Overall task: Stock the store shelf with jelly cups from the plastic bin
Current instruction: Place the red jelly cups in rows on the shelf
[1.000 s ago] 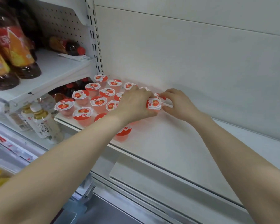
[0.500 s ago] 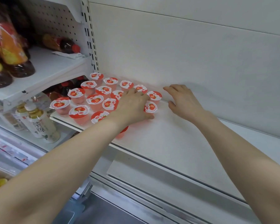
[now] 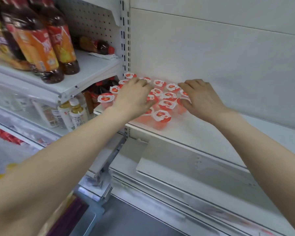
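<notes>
the white store shelf (image 3: 211, 133) runs under both hands and on past the right hand, bare to that side. its pale back panel (image 3: 211, 57) rises just beyond the fingertips.

left of the left hand, a higher side shelf (image 3: 92, 65) carries tall dark tea bottles (image 3: 41, 41) with orange labels. one more bottle (image 3: 99, 46) lies on its side behind them. below that shelf, down and left of the left wrist, stand small pale drink bottles (image 3: 77, 114).

under the left forearm, a metal bracket (image 3: 109, 160) slants down from the shelf's front edge.

the jelly cups (image 3: 167, 96), red with white lids, stand upright in a tight cluster on the shelf between and beneath the two hands. nothing encloses them; they sit straight on the shelf board.

the left hand (image 3: 134, 97) lies palm down across the cluster's left part, fingers spread flat on the lids, hiding several cups. the right hand (image 3: 199, 97) is palm down at the cluster's right edge, fingers loosely bent with tips on the lids and thumb against a cup's side. neither hand holds a cup.

one cup (image 3: 105, 99) stands just left of the left hand, and a front cup (image 3: 161, 116) sits near the shelf lip between the wrists.
</notes>
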`<state>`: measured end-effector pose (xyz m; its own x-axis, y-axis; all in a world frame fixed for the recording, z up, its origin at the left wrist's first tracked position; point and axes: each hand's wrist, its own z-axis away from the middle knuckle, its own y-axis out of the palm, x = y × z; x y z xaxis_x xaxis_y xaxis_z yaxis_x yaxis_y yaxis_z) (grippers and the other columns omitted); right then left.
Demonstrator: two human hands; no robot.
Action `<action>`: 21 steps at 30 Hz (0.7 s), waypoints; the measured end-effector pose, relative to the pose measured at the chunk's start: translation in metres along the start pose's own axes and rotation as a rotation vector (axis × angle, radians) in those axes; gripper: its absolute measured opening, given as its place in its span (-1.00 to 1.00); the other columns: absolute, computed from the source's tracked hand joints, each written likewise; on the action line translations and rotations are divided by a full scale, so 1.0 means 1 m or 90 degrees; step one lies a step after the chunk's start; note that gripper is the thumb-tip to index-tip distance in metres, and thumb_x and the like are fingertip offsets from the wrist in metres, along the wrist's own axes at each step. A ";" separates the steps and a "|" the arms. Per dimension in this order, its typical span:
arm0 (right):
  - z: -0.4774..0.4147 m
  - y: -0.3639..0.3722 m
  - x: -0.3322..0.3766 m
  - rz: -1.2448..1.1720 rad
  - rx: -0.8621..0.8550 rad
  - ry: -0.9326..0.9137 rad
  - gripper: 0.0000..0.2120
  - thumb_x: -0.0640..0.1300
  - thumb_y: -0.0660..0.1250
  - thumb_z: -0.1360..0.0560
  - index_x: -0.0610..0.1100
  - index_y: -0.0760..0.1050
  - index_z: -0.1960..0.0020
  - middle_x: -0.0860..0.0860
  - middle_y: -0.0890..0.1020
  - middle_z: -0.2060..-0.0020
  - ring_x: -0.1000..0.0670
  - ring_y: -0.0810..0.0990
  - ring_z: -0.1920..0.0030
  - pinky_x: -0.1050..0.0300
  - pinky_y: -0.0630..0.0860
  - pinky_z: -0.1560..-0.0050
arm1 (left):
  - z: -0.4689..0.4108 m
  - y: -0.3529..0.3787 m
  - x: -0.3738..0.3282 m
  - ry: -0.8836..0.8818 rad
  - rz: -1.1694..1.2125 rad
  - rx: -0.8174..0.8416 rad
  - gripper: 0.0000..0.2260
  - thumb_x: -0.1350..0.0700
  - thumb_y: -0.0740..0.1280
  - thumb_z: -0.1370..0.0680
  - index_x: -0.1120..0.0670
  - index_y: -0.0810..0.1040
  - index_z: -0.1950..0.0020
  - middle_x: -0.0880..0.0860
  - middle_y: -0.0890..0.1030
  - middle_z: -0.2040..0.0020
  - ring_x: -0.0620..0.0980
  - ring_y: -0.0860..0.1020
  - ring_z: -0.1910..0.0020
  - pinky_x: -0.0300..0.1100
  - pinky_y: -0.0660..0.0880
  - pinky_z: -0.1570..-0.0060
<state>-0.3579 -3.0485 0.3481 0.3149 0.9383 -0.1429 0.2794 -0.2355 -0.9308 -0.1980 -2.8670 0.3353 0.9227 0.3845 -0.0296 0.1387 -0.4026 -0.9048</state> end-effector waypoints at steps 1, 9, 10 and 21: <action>0.001 -0.004 0.014 -0.001 -0.004 -0.001 -0.53 -0.02 0.27 -0.57 -0.15 0.38 -0.43 -0.12 0.51 -0.29 -0.21 0.40 -0.32 -0.08 0.31 -0.25 | 0.011 -0.006 0.011 0.004 -0.007 -0.004 -0.53 -0.16 0.28 -0.54 0.05 0.47 -0.37 0.09 0.54 -0.28 0.15 0.42 -0.27 0.03 0.36 -0.27; 0.008 -0.014 0.144 -0.008 -0.139 -0.064 -0.59 -0.04 0.29 -0.58 -0.25 0.48 -0.34 -0.22 0.57 -0.19 -0.29 0.50 -0.22 -0.17 0.39 -0.26 | 0.134 -0.050 0.116 -0.067 -0.015 -0.064 -0.57 -0.14 0.21 -0.56 0.07 0.50 -0.32 0.08 0.56 -0.21 0.13 0.45 -0.21 0.04 0.37 -0.23; 0.009 -0.010 0.163 -0.018 -0.147 -0.075 -0.60 -0.05 0.27 -0.59 -0.26 0.47 -0.33 -0.23 0.57 -0.19 -0.30 0.50 -0.21 -0.18 0.38 -0.29 | 0.154 -0.052 0.129 -0.083 -0.013 -0.065 -0.58 -0.12 0.22 -0.55 0.07 0.51 -0.32 0.08 0.56 -0.20 0.14 0.45 -0.20 0.05 0.38 -0.22; 0.054 0.091 0.380 -0.199 0.003 -0.213 -0.63 -0.10 0.39 -0.52 -0.22 0.53 -0.29 -0.16 0.60 -0.16 -0.24 0.54 -0.15 -0.14 0.47 -0.17 | 0.408 0.000 0.231 -0.390 0.070 0.056 -0.69 0.03 0.34 -0.55 0.08 0.57 -0.26 0.11 0.59 -0.16 0.20 0.48 -0.19 0.07 0.40 -0.21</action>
<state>-0.2617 -2.6995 0.1912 -0.0950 0.9945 0.0445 0.3102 0.0721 -0.9479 -0.1315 -2.4388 0.1553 0.5522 0.7619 -0.3385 0.0009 -0.4065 -0.9136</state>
